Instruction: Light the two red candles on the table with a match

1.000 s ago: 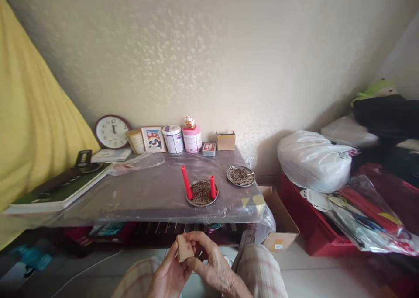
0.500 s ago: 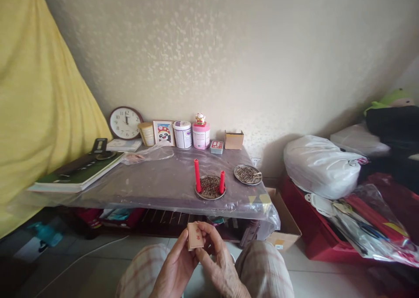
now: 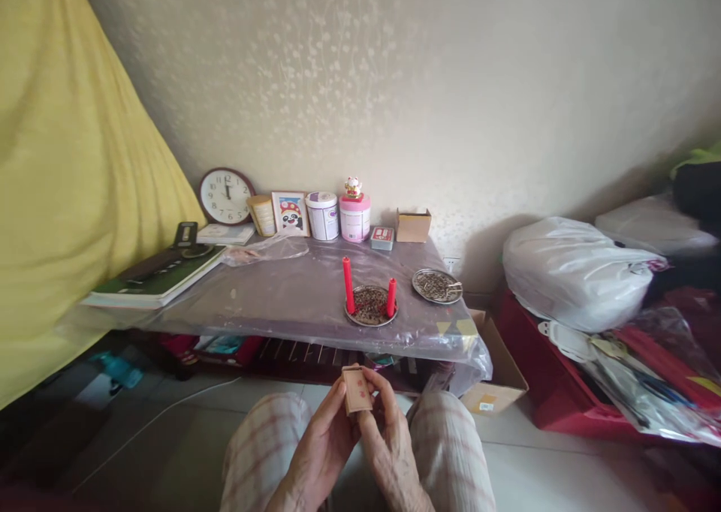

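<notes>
Between my two hands, above my lap, is a small tan matchbox (image 3: pixel 357 390) with red print on its face. My left hand (image 3: pixel 322 438) is closed on its left side, the thumb along the edge. From the right, my right hand (image 3: pixel 390 441) grips the box too, with fingers at its upper right edge and the thumb at the lower end. A dark gap shows at the box's top end; its inside cannot be made out. Beyond, a taller red candle (image 3: pixel 348 285) and a shorter red candle (image 3: pixel 390 297) stand upright on a round metal plate (image 3: pixel 372 324).
On the plastic-covered low table (image 3: pixel 270 294), a second round plate (image 3: pixel 437 287) holds thin sticks. A clock (image 3: pixel 227 197), tins, a framed picture (image 3: pixel 291 215) and an open carton (image 3: pixel 413 227) line the wall. At right, a red bin (image 3: pixel 568 407) bears bags.
The view has shifted, so the table sits higher and further right. Both hands keep hold of the matchbox, which is tilted slightly differently, and a dark gap now shows at its top end.
</notes>
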Demonstrator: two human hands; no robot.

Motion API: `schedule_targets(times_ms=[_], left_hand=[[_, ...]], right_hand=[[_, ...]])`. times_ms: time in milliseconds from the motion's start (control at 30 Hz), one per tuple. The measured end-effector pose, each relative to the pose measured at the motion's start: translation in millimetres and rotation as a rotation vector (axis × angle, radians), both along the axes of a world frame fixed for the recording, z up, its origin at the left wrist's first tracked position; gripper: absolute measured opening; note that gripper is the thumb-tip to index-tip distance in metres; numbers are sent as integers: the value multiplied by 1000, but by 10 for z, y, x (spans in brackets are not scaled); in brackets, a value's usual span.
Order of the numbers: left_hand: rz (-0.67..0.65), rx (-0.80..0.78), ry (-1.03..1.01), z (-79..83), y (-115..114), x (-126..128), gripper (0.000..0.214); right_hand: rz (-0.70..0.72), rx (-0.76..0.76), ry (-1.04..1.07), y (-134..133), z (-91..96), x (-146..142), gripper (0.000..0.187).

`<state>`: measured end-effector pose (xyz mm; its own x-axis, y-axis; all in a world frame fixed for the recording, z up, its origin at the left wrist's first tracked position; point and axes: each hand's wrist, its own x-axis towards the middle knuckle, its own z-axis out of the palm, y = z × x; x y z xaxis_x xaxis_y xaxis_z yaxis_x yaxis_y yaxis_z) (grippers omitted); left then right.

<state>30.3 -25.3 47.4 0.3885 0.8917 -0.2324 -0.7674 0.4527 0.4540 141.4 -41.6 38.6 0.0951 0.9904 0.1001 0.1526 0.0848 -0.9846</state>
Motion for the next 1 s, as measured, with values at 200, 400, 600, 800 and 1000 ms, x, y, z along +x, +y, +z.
schedule_targets(times_ms=[200,400,600,800,1000], left_hand=[[56,-99,-36,-78,-2,-114,25],[-54,-69,-35,-141,-54,-196,25],[-140,19,-12,-159,-120,-175,29],[-172,31,-17,-204,-186,-185,29],[-188,-13,-96,-310,-223,-202,27]], right_hand=[[263,-80,188,63,131,240,53],[199,-166,266,232,238,437,29],[322,-213,270,238,257,360,27],[274,-210,207,235,279,384,24],[258,-174,92,259,319,409,22]])
